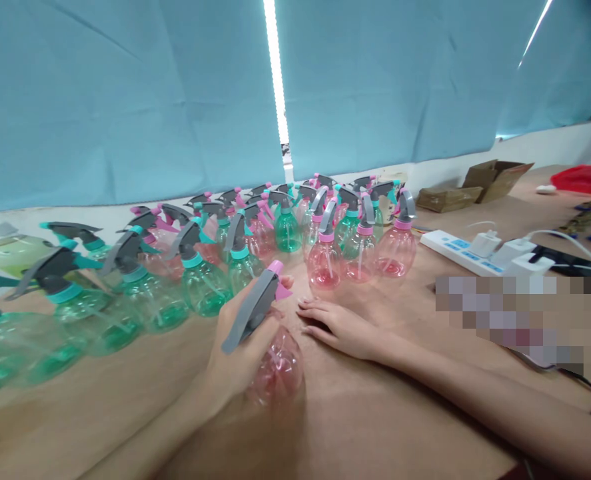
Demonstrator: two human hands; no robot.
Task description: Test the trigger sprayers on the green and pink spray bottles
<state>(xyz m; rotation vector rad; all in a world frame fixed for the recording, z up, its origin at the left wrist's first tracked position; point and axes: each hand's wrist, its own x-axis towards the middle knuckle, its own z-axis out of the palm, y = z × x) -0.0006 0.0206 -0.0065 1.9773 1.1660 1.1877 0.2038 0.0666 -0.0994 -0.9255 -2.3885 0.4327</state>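
Note:
My left hand [240, 327] is wrapped round the neck of a pink spray bottle [278, 373] with a grey and pink trigger head, low over the brown table [355, 420]. Flat on the tabletop, to the right of that bottle, rests my right hand [342, 327], its fingers stretched out and holding nothing. Just beyond it stand pink spray bottles [325, 265] with grey levers. Green spray bottles [205, 287] with teal collars line the left side, the closest ones near my left hand.
More pink and green bottles crowd the back by the blue curtain [185, 100]. On the right lie a white power strip [460, 252] with plugged-in chargers and a blurred-out device [515, 323]. An opened cardboard box [495, 180] and a red bag [582, 179] sit farther back.

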